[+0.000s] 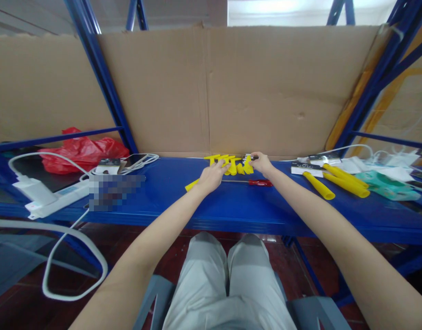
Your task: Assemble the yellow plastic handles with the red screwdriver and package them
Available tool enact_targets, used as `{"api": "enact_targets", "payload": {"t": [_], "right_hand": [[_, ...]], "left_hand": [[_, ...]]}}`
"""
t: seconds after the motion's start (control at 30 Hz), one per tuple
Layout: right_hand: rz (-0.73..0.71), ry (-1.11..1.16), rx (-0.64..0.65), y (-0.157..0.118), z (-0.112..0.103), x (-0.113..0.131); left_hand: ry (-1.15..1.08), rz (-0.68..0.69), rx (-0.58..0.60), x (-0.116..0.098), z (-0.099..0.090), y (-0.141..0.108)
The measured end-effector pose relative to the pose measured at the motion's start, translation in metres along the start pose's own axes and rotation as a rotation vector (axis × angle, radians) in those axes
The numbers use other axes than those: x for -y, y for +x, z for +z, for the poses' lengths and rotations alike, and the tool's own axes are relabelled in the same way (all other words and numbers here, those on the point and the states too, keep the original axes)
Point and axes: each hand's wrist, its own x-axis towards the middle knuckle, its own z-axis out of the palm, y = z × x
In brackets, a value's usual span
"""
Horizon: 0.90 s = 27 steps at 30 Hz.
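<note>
Several small yellow plastic pieces stand in a row at the back of the blue shelf. My left hand reaches over the row's left part, fingers curled and close together at the pieces; what they grip is hidden. From beneath that hand pokes the end of a yellow handle. At the right end of the row, my right hand pinches a yellow piece, beside a small black-and-white part too small to make out. Between my hands lies a screwdriver with a red handle and thin shaft.
Yellow-handled tools with dark-and-white heads lie at right, beside a green plastic bag. At left are a white power strip, looped white cables and a red plastic bag. A cardboard panel stands behind the shelf.
</note>
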Motion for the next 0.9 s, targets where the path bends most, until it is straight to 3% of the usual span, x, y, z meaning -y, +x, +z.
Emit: {"api": "enact_targets", "payload": {"t": [0.17, 0.43, 0.9], "right_hand": [[0.115, -0.142, 0.006, 0.011, 0.020, 0.003], [0.108, -0.279, 0.001, 0.023, 0.041, 0.001], [-0.041, -0.633, 0.070, 0.000, 0.037, 0.021]], "left_hand": [[-0.023, 0.019, 0.013, -0.002, -0.001, 0.000], [-0.012, 0.024, 0.035, -0.005, -0.003, 0.000], [-0.012, 0.056, -0.001, -0.005, 0.001, 0.000]]}}
